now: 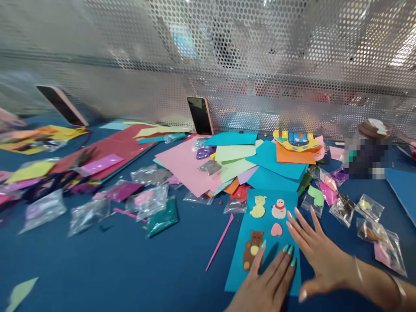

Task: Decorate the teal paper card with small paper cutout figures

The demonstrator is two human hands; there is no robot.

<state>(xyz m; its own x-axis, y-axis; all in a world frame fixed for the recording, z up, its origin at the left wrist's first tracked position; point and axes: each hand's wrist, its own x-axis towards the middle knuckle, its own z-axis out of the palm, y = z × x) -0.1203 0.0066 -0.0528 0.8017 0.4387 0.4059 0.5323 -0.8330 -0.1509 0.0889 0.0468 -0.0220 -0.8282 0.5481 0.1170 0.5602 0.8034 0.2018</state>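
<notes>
My left hand (264, 286), with green nails, lies palm down on the lower part of a blue card (239, 273). Its leftmost fingertip is at the edge of a flat brown bear (249, 255). Fingers spread, my right hand (320, 258) with pale nails is over the card's right edge; whether it touches is unclear. Higher on the card are a pale yellow animal figure (259, 208), a snowman (279, 209) with a red scarf, and a pink heart (276, 229). Neither hand holds anything.
A pink stick tool (219, 242) lies left of the card. Coloured paper sheets (182, 160), clear packets (146, 201) and more packets (373, 232) surround it. A phone (199, 115) leans against the perforated metal panel (247, 69). A brown-lidded jar (372, 128) stands right.
</notes>
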